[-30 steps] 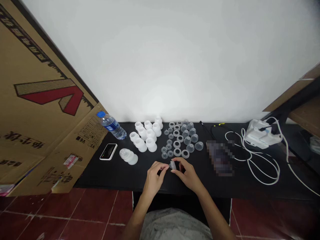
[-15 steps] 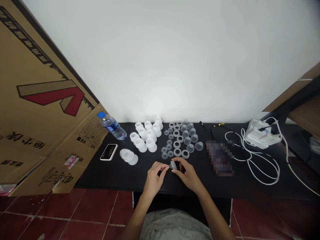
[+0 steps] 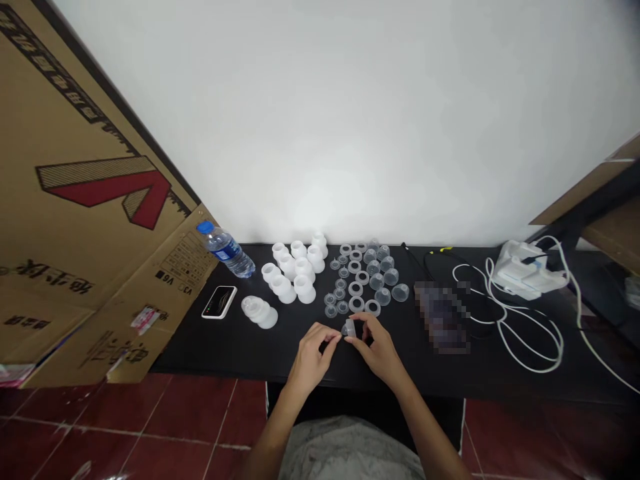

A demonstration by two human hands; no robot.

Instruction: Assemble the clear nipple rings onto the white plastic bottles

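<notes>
Between my hands is a small clear nipple in a translucent screw ring (image 3: 351, 328), held sideways above the table's near part. My right hand (image 3: 375, 345) grips the ring between thumb and fingers. On the other side, my left hand (image 3: 315, 350) pinches at the nipple's tip with thumb and forefinger; the exact contact is partly hidden. Just beyond my hands lie several loose clear nipples (image 3: 339, 293), several translucent rings (image 3: 355, 289) and several clear domed caps (image 3: 383, 296). White bottle bodies (image 3: 303, 287) stand in a group to the left of these.
Nearer left is a capped white bottle (image 3: 260, 313) lying or leaning, overlapping others. A white-framed device (image 3: 219, 303), a water bottle (image 3: 229, 252) and a large cardboard box (image 3: 100, 220) are farther left. On the right are a pixelated object (image 3: 443, 317), white cables (image 3: 530, 367) and a power strip (image 3: 525, 270).
My left fingers have drawn slightly away from the ring, and more of the clear nipple shows between my hands. The view has shifted slightly.
</notes>
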